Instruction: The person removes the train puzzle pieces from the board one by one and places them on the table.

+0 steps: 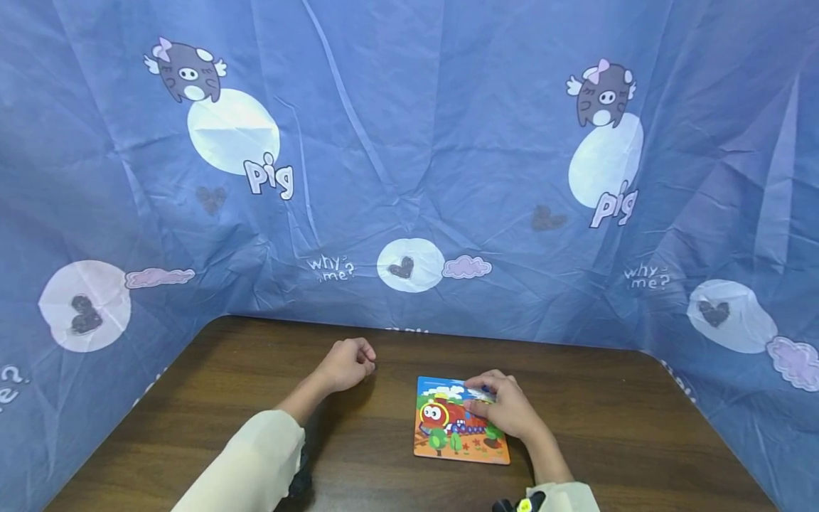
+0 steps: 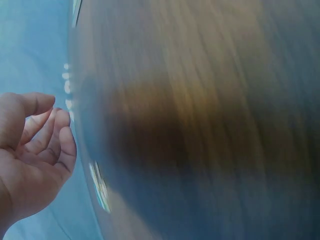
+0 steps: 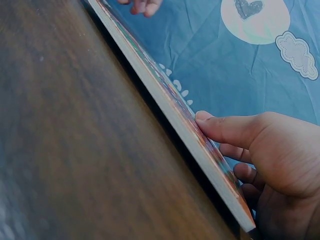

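A square picture board point(image 1: 470, 446) with a red cartoon train, like a child's jigsaw puzzle, lies on the brown table. My right hand point(image 1: 508, 409) rests over its upper right part, the thumb and index fingertips on the picture. In the right wrist view, the thumb of the right hand point(image 3: 285, 155) touches the printed face of the board point(image 3: 170, 107), whose pale thick edge shows; the other fingers are bent behind it. To the left of the board, my left hand point(image 1: 348, 364) hovers over the table, fingers loosely curled around nothing. The left wrist view shows the same left hand point(image 2: 37, 155).
The wooden table point(image 1: 384, 427) has rounded far corners. A blue cloth point(image 1: 409, 178) with pig, heart and cloud prints hangs behind it and along both sides.
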